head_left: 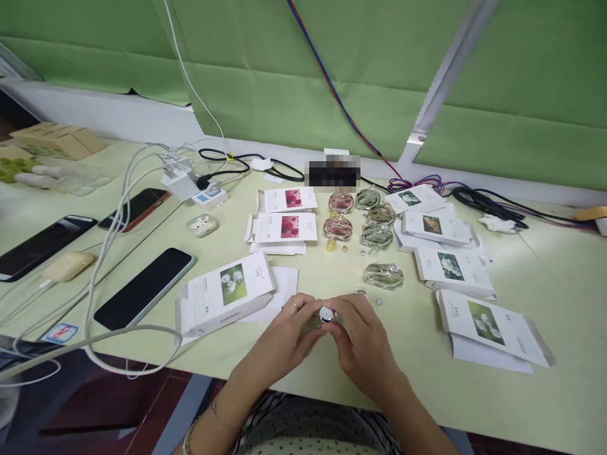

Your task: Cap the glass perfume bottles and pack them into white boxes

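Near the table's front edge, my left hand [294,323] and my right hand [359,332] are both closed around a glass perfume bottle [313,322]. Its round silver top [327,314] shows between my fingertips, while most of the glass is hidden by my hands. Just beyond my right hand lie a small silver piece [380,301] and a flat clear glass bottle [383,277]. Farther back are pink bottles [338,228] and greenish ones [376,237], with small caps beside them. A white flower-printed box [227,291] lies to the left of my left hand.
Flower-printed boxes [490,325] line the right side, and boxes with red flowers [284,227] lie at back left. Phones [145,287], an earphone case [202,225] and looping white cables [102,278] occupy the left. Black cables [488,202] run along the back.
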Available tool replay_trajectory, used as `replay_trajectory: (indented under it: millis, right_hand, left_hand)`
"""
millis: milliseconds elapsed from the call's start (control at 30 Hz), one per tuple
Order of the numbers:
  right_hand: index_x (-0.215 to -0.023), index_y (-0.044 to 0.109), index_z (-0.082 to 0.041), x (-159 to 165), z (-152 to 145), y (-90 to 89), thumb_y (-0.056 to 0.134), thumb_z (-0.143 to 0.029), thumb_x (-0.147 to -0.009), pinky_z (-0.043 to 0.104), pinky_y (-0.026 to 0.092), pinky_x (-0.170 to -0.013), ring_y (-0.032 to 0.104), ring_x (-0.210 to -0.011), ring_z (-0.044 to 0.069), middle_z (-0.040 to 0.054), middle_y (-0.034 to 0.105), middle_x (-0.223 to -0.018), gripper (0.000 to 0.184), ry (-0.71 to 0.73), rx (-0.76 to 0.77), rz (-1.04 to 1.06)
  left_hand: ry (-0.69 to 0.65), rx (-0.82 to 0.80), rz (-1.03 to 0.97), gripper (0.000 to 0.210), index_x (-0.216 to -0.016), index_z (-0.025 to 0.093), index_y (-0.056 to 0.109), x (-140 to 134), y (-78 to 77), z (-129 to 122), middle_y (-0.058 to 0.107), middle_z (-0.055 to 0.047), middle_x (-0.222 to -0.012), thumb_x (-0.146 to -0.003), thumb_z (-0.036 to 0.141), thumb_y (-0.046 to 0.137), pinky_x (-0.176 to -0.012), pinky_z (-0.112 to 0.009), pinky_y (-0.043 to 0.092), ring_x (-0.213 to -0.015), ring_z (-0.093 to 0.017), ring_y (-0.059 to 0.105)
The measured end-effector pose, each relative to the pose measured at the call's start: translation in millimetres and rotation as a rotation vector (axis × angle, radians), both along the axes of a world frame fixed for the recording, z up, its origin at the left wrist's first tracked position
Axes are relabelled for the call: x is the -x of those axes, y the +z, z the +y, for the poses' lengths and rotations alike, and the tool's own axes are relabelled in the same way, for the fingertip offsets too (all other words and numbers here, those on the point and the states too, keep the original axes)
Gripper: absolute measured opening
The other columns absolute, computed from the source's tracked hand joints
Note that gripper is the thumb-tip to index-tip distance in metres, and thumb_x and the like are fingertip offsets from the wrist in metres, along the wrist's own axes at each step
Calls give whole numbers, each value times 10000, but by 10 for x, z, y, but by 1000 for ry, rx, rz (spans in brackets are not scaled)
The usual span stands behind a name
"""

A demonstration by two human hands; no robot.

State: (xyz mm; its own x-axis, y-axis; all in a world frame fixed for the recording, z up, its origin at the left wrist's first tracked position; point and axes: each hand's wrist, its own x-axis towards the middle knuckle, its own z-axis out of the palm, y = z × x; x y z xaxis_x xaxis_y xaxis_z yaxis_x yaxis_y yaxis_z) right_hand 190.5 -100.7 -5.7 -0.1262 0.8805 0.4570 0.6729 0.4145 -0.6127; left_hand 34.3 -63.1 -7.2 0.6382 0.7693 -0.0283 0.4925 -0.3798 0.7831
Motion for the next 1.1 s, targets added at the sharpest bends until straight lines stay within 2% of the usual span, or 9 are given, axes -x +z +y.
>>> replay_trajectory:
  millis: [100,267,333,467,600,767,900,967,1100]
  right_hand:
    - [-968,509,-197,-23,-34,181,410,-177,-864,293,467,-660,533,-776,164,55,573,-844,144,-43,-57,25]
    - [-957,515,-207,-273,84,598,477,-192,-831,293,449,-675,542,-788,165,41,557,-842,132,-369,-224,84]
    - [-981,520,-191,-336,258,577,484,-179,-821,278,449,-670,548,-745,147,39,567,-847,165,-283,-94,-23]
    - [-906,555,-172,-266,600,273,449,-117,-808,262,435,-666,561,-742,140,39,603,-852,154,-5,263,-298]
    - [-819,583,-168,-158,665,183,512,-136,-799,271,416,-632,564,-745,170,33,622,-748,80,49,418,-518]
    - [-1025,560,-178,-110,420,353,469,-253,-858,300,436,-693,554,-816,175,59,616,-851,204,78,159,-440]
    - [-743,591,-190,-45,174,458,407,-195,-871,221,333,-463,475,-538,107,2,525,-609,224,157,100,-487]
    - [-674,571,-191,-78,78,619,381,-194,-882,226,320,-453,454,-514,102,7,513,-592,282,130,34,-497]
    - [-807,602,-243,-279,58,1009,399,-296,-891,235,385,-500,532,-602,120,36,576,-730,226,20,-73,-411]
  left_hand:
    - [6,1,-6,327,-1206,277,410,13,-37,1,466,-54,-1064,-884,224,399,-824,-294,434,-947,-171,494]
    - [-9,-28,2,325,-1186,290,420,42,-90,9,458,-51,-1088,-872,207,421,-810,-295,439,-945,-165,485]
    - [-22,-38,10,331,-1193,287,412,53,-93,14,460,-53,-1092,-872,208,423,-811,-298,438,-949,-166,483]
    - [-25,-65,5,342,-1200,284,408,63,-109,15,465,-57,-1094,-869,202,429,-815,-304,436,-960,-173,486]
    - [-1,-57,-7,341,-1204,292,406,62,-141,6,462,-57,-1093,-871,221,432,-793,-301,445,-924,-168,499]
    - [7,-48,-77,332,-1189,288,433,46,-156,-1,482,-51,-1043,-865,211,435,-803,-302,444,-936,-172,489]
    - [28,3,-135,267,-1121,256,475,29,-184,-13,475,-49,-1017,-864,205,422,-746,-273,461,-880,-156,499]
    - [48,28,-130,281,-1138,258,465,31,-201,-18,467,-49,-1024,-863,217,430,-733,-271,465,-879,-157,501]
    - [50,46,-91,319,-1179,284,444,55,-237,-10,459,-47,-1058,-862,253,450,-784,-288,458,-961,-175,487]
